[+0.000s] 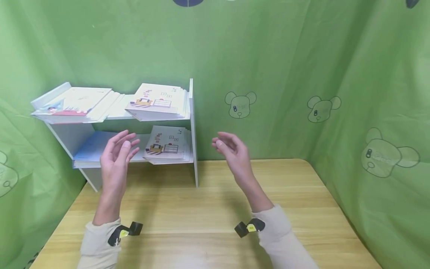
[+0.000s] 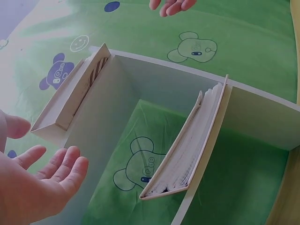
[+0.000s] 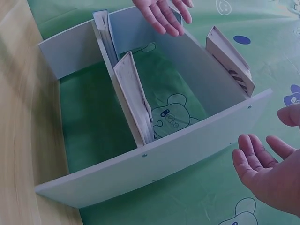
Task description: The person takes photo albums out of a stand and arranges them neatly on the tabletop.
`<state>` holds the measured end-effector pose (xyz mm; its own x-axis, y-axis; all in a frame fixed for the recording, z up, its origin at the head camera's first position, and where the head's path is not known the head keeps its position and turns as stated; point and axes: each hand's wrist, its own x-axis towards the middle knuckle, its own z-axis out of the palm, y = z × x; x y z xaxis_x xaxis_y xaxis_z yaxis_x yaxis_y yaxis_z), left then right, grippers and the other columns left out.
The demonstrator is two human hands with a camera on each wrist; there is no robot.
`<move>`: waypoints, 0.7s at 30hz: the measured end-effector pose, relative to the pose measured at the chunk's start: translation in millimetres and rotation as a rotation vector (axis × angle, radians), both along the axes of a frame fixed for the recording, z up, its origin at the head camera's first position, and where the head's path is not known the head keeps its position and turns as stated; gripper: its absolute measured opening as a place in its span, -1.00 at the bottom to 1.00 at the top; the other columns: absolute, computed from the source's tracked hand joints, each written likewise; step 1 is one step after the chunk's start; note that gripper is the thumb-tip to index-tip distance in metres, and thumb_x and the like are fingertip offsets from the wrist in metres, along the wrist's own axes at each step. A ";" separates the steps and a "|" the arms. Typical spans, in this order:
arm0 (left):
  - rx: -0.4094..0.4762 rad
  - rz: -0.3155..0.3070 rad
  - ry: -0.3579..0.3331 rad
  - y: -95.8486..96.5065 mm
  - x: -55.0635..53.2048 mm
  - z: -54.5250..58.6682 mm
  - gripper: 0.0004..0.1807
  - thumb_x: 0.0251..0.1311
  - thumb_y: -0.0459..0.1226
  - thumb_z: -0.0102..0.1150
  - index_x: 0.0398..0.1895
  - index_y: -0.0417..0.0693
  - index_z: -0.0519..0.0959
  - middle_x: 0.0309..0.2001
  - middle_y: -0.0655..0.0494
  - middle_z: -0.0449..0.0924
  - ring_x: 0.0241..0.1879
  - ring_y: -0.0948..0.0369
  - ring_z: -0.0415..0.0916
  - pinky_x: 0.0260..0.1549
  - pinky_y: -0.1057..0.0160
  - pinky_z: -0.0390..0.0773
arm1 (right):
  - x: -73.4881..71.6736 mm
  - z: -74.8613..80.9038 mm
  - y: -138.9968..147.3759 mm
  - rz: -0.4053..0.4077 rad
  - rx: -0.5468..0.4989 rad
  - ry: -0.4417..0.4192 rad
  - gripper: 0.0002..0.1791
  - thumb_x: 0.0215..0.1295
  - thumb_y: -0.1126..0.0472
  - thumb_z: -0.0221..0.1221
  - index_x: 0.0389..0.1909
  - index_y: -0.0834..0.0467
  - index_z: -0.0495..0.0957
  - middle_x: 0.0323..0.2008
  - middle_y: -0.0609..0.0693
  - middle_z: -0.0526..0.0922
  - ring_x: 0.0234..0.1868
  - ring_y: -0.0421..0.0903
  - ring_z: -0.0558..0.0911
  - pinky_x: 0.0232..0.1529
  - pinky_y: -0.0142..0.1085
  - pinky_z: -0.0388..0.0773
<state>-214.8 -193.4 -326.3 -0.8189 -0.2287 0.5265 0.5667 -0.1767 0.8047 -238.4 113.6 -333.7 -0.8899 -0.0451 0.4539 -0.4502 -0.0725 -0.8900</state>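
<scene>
My left hand (image 1: pixel 115 153) is raised in front of the shelf's left half, its fingers loosely bent with nothing in them. To the right of the shelf hovers my right hand (image 1: pixel 235 155), also bare and relaxed. The white two-tier shelf (image 1: pixel 194 142) stands at the back left of the table. On its upper board lie a book with a red-edged cover (image 1: pixel 78 102) at the left and a book with a yellow vehicle picture (image 1: pixel 156 99) at the right. Below are a blue book (image 1: pixel 97 147), partly behind the left hand, and a similar vehicle-picture book (image 1: pixel 166 144).
The wooden table (image 1: pixel 188 216) meets a green curtain (image 1: pixel 268 67) printed with bear heads at the back and both sides. The shelf's right side panel rises above the upper board. A black wrist camera (image 1: pixel 125 232) sits on the left cuff, another camera (image 1: pixel 248 228) on the right.
</scene>
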 end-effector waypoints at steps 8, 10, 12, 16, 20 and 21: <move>0.008 0.018 0.002 1.6 -0.8 3.4 -0.61 0.33 -0.27 0.06 0.18 -0.23 0.40 0.10 -0.26 0.46 0.10 -0.15 0.42 0.10 0.10 0.51 | -4.4 8.0 -6.9 0.023 -0.058 0.006 -0.57 0.30 0.11 0.16 0.12 0.23 0.43 -0.03 0.18 0.59 0.01 0.05 0.59 0.09 -0.18 0.55; 0.017 0.026 0.008 1.8 -1.2 4.9 -0.62 0.32 -0.28 0.06 0.15 -0.26 0.42 0.08 -0.26 0.47 0.09 -0.15 0.43 0.07 0.14 0.54 | -5.4 9.4 -10.2 0.030 -0.071 0.001 -0.57 0.30 0.12 0.17 0.11 0.24 0.43 -0.03 0.19 0.59 0.00 0.05 0.59 0.08 -0.19 0.56; 0.027 0.034 0.016 1.8 -1.9 6.6 -0.63 0.32 -0.28 0.07 0.12 -0.30 0.42 0.06 -0.26 0.48 0.07 -0.16 0.43 0.05 0.16 0.56 | -6.6 10.4 -13.9 0.036 -0.085 -0.008 -0.58 0.30 0.13 0.17 0.10 0.24 0.44 -0.04 0.19 0.60 0.00 0.06 0.60 0.07 -0.21 0.56; 0.032 0.048 0.019 2.0 -3.2 10.3 -0.64 0.30 -0.27 0.10 0.08 -0.31 0.44 0.04 -0.24 0.50 0.06 -0.15 0.44 0.04 0.19 0.56 | -8.9 11.0 -21.0 0.045 -0.110 -0.028 -0.58 0.30 0.14 0.17 0.10 0.26 0.44 -0.05 0.20 0.60 -0.02 0.06 0.60 0.06 -0.23 0.57; 0.023 0.051 0.010 2.5 -3.5 13.3 -0.63 0.30 -0.25 0.11 0.09 -0.28 0.44 0.04 -0.22 0.49 0.07 -0.13 0.44 0.05 0.20 0.55 | -11.0 11.9 -27.0 0.050 -0.128 -0.038 -0.56 0.29 0.14 0.18 0.10 0.30 0.43 -0.07 0.21 0.61 -0.04 0.06 0.61 0.05 -0.22 0.58; 0.024 0.053 0.009 2.6 -3.5 14.0 -0.63 0.30 -0.25 0.11 0.10 -0.28 0.43 0.04 -0.22 0.49 0.06 -0.12 0.45 0.05 0.20 0.55 | -11.4 12.5 -28.5 0.052 -0.131 -0.039 -0.56 0.29 0.14 0.18 0.10 0.30 0.43 -0.07 0.21 0.61 -0.04 0.06 0.61 0.05 -0.22 0.58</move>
<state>-218.3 -190.8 -312.3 -0.8008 -0.2840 0.5274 0.5827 -0.1658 0.7956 -249.8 85.2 -321.1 -0.9051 -0.0345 0.4238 -0.4077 -0.2120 -0.8881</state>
